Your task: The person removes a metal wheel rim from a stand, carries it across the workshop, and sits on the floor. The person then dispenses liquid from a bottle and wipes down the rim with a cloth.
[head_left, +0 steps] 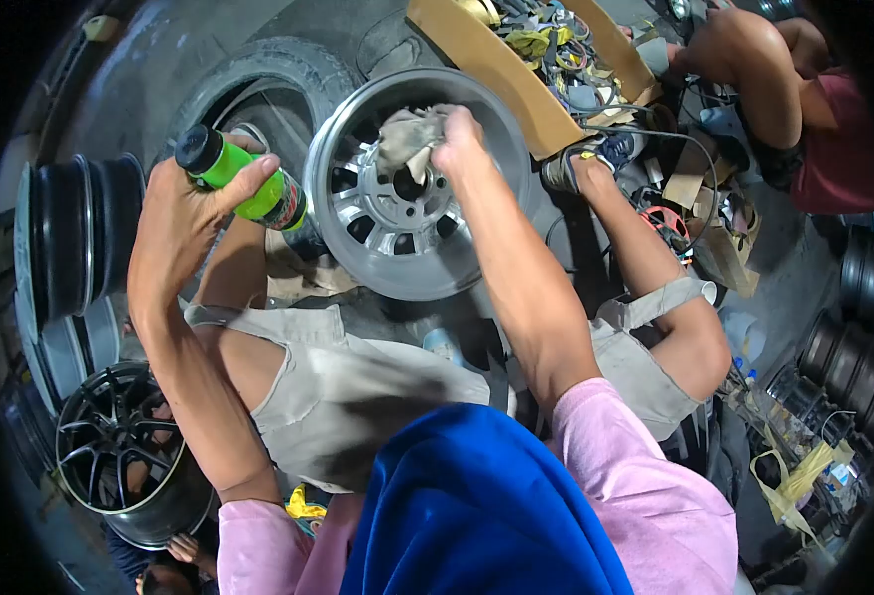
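My left hand is wrapped round a bright green bottle with a black cap, held tilted to the left of the wheel rim. In my right hand is a bunched grey rag, pressed against the inner face of the silver wheel rim. The rim lies between my legs with its spokes and hub facing up toward me. The rag covers some of the upper spokes. My fingertips on the rag are partly hidden.
A tire lies behind the rim. Beyond it stands a cardboard box full of cables and scraps. Another person sits at the upper right. A black rim and stacked wheels stand at left; more wheels line the right.
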### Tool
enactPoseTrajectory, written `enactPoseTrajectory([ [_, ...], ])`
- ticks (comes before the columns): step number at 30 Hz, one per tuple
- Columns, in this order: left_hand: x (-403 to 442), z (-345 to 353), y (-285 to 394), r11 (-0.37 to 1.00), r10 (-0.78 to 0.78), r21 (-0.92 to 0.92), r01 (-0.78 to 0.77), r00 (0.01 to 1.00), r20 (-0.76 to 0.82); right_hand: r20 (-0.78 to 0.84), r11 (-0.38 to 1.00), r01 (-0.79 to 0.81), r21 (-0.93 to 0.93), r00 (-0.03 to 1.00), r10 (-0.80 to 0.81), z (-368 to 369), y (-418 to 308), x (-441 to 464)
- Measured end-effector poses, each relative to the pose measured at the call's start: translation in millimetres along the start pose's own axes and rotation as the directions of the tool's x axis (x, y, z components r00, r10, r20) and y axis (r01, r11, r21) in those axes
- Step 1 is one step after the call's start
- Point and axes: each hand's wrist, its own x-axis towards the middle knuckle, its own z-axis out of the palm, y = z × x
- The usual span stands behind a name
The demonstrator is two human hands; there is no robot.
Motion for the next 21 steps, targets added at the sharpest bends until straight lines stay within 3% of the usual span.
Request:
enactPoseTrajectory([
  [1, 2, 1, -4, 1.0, 0.003, 0.006, -0.003, 1.0, 0.012, -0.009, 0.996, 0.02, -0.092, 1.0, -0.021, 9, 7, -5],
  [3, 0, 4, -4, 1.0, 0.009, 0.017, -0.009, 1.0, -0.019, 0.076, 0.974, -0.101, -0.202, 0.99, 0.118, 45, 18, -66],
  [4, -2, 2, -3, 1.0, 0.019, 0.01, -0.019, 1.0, -0.011, 0.141, 0.884, -0.028, -0.466, 0.984, 0.105, 45, 38, -76],
  [5, -3, 0, -4, 0.999, 0.032, 0.003, -0.032, 0.999, -0.003, 0.209, 0.724, 0.066, -0.687, 0.972, 0.111, 41, 53, -85],
  [7, -3, 1, -10, 0.998, 0.054, -0.036, -0.054, 0.998, -0.025, 0.318, 0.173, 0.281, -0.944, 0.915, 0.248, 16, 68, -120],
  [9, -4, -2, -9, 0.997, 0.072, -0.031, -0.072, 0.997, -0.031, 0.693, -0.059, 0.755, -0.653, 0.627, 0.357, -68, 78, -116],
  [11, -9, -5, -6, 0.996, 0.053, -0.066, -0.056, 0.997, -0.048, 0.57, -0.299, 0.83, -0.47, 0.545, 0.616, -116, 26, -122],
  [12, -10, -7, -8, 0.999, 0.044, -0.027, -0.045, 0.999, -0.018, 0.344, -0.536, 0.745, -0.398, 0.663, 0.666, -113, -5, -127],
  [13, -10, -9, -10, 0.999, 0.036, 0.012, -0.036, 0.999, 0.017, 0.313, -0.707, 0.69, -0.152, 0.713, 0.628, -103, -32, -141],
  [15, -10, -10, -17, 0.999, 0.036, -0.002, -0.036, 0.999, 0.019, 0.307, -0.803, 0.581, 0.132, 0.747, 0.59, -117, -67, -98],
  [16, -10, -9, -22, 0.999, 0.034, -0.01, -0.034, 0.999, 0.024, 0.306, -0.804, 0.579, 0.138, 0.747, 0.591, -109, -74, -87],
  [18, -13, -9, -28, 0.999, 0.028, -0.018, -0.028, 0.999, 0.02, 0.495, -0.905, 0.399, 0.147, 0.763, 0.416, -97, -81, -72],
  [21, -17, -11, -36, 0.999, 0.005, 0.031, -0.005, 1.0, -0.006, 0.519, -0.872, 0.454, 0.181, 0.709, 0.477, -122, -59, -83],
])
